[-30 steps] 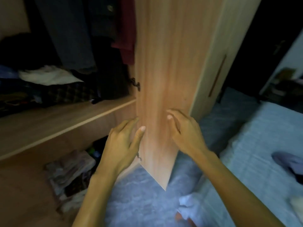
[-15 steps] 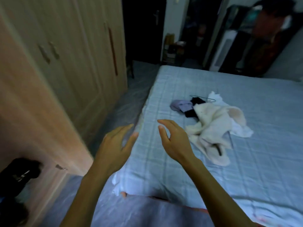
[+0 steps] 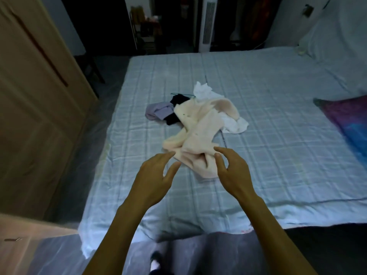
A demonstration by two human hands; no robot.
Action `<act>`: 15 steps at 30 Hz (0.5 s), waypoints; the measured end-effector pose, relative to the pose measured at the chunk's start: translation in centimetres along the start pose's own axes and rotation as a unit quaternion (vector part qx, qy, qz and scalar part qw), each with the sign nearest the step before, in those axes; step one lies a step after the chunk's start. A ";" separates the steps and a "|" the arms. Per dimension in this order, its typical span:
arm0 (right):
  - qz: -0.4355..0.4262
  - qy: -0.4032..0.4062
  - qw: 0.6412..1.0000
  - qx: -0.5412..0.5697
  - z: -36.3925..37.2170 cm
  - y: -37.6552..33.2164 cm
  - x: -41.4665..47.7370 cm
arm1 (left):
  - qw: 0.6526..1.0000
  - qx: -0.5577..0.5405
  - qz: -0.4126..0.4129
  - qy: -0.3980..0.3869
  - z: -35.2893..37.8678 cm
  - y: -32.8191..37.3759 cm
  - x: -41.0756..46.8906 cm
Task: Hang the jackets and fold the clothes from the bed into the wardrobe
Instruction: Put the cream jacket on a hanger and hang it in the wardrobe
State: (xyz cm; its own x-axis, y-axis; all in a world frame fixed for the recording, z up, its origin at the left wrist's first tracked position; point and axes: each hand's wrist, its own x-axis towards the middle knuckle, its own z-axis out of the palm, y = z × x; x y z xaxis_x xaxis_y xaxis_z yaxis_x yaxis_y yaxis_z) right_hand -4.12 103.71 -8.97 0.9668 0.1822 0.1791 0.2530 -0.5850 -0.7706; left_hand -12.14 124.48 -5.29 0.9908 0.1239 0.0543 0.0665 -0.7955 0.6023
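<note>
A crumpled cream fleece garment [image 3: 200, 132] lies in the middle of the bed [image 3: 278, 155], which has a pale blue checked sheet. Behind it are a white garment [image 3: 234, 124], a black garment [image 3: 174, 110], a lilac garment [image 3: 158, 112] and a thin wire hanger [image 3: 181, 94]. My left hand [image 3: 153, 179] hovers open just short of the cream garment's near edge, holding nothing. My right hand [image 3: 232, 173] is open too, fingers spread over the garment's near end.
The wooden wardrobe [image 3: 29, 116] fills the left side, with an open door edge [image 3: 29, 235] at the lower left. A purple and blue pillow [image 3: 349, 124] lies at the bed's right. A white tower fan [image 3: 206, 24] stands beyond the bed.
The view has swung from the wardrobe door to the bed. Both hands left the door and now reach forward over the bed, closer to the cream garment.
</note>
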 end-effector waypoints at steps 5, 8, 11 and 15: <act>0.034 -0.019 0.999 -0.009 1.6 2.8 2.7 | 0.999 -0.009 -0.015 -0.029 2.0 -1.5 4.9; 0.054 -0.032 0.997 -0.040 2.2 4.0 5.0 | 0.998 -0.029 -0.006 -0.049 3.8 -2.8 9.0; 0.089 -0.029 0.993 -0.069 2.0 5.0 7.5 | 0.995 -0.057 0.002 -0.085 5.6 -3.2 12.9; 0.121 -0.034 0.988 -0.095 1.9 6.9 11.0 | 0.990 -0.067 0.013 -0.122 7.9 -3.2 17.9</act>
State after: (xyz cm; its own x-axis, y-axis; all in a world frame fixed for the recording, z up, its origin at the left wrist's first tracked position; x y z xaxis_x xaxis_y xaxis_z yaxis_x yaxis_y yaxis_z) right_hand 8.16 103.15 -13.44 0.9968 0.0685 -0.0421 0.0241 -0.7544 -0.6559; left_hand 6.29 124.54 -12.51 0.9921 -0.0549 -0.1127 0.0409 -0.7085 0.7045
